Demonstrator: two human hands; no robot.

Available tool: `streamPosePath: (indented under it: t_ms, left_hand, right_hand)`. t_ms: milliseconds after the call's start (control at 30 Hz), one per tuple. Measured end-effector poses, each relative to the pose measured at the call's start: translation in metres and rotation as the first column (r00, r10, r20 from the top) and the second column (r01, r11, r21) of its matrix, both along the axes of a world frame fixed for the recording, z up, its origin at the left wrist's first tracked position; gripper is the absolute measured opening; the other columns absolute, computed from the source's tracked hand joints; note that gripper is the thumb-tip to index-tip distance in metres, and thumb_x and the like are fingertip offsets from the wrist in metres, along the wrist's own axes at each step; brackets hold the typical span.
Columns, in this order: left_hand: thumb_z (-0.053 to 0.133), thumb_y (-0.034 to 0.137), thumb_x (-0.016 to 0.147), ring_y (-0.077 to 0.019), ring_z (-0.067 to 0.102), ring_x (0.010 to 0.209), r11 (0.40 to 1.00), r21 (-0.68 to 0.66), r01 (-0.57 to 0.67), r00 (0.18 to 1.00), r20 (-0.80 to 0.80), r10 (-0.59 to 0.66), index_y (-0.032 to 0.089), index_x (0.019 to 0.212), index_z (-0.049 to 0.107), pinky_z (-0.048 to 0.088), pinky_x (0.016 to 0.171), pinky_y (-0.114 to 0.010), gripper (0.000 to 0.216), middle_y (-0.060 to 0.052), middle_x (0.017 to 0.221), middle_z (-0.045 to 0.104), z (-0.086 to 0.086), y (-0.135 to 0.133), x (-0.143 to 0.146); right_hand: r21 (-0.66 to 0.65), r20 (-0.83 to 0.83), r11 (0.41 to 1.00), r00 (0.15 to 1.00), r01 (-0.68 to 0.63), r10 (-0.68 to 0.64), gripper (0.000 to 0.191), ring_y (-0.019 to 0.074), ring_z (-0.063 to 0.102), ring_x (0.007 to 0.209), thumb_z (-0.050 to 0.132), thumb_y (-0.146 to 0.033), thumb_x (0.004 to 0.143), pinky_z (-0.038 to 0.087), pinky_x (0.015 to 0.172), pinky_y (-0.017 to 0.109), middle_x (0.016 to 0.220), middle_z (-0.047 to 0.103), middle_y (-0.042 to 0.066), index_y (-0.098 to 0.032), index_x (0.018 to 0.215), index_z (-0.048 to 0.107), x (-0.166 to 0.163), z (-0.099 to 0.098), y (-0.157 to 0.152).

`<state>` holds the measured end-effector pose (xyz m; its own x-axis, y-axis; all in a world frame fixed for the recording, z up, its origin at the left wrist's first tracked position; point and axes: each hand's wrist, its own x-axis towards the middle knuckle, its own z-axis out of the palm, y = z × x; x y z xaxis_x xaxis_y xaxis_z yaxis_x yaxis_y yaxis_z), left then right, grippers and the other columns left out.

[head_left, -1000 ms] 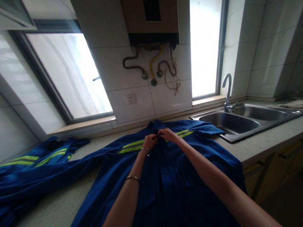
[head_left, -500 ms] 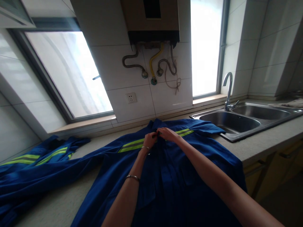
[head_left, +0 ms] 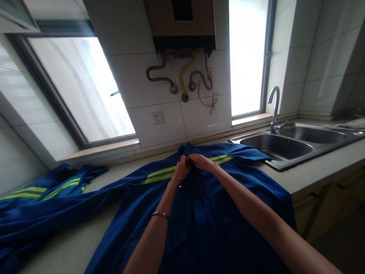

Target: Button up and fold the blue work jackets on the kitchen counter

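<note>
A blue work shirt [head_left: 205,213] with yellow-green reflective stripes lies spread on the stone counter [head_left: 313,173] in front of me. My left hand [head_left: 181,170] and my right hand [head_left: 199,161] meet at the top of its front opening, near the collar. Both hands pinch the cloth there, fingers closed and touching each other. What exactly sits between the fingertips is too small to see. Two bracelets ring my left forearm.
A second blue garment [head_left: 42,198] with reflective stripes lies bunched at the counter's left end. A double steel sink [head_left: 288,146] with a tap [head_left: 274,108] is set in at the right. Windows, a wall socket [head_left: 157,118] and a water heater [head_left: 182,26] with hoses stand behind.
Both hands have crept slightly up toward the collar and closed tighter together on the cloth. The shirt lies as before.
</note>
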<state>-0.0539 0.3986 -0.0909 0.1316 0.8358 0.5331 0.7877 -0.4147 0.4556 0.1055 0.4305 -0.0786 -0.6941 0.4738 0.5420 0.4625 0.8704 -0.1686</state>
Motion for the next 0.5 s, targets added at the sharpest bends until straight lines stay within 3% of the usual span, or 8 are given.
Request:
streamPosePath:
  t_ms: [300,500]
  left_hand:
    - [0.055,0.010,0.066,-0.0163,0.056,0.065,0.995,0.001,-0.097,0.993,0.070,0.097,0.023,0.079,0.036,0.037,0.060,-0.025,0.026,0.002,0.072,0.054,-0.0030,0.0013,0.0024]
    - [0.056,0.012,0.065,-0.0142,0.054,0.063,0.995,-0.004,-0.098,0.987,0.126,0.097,0.023,0.076,0.035,0.039,0.059,-0.025,0.027,0.004,0.069,0.053,-0.0060,0.0077,-0.0016]
  right_hand:
    - [-0.041,-0.053,0.999,0.998,0.014,-0.016,0.028,0.0160,0.055,0.098,0.044,-0.005,0.081,0.040,0.086,0.028,0.099,0.062,0.006,-0.017,0.102,0.058,-0.0007,0.0025,-0.0032]
    - [-0.019,-0.092,0.999,0.995,0.039,-0.041,0.025,0.0152,0.053,0.098,0.044,-0.008,0.085,0.039,0.088,0.027,0.100,0.062,0.005,-0.018,0.103,0.058,-0.0034,-0.0021,-0.0002]
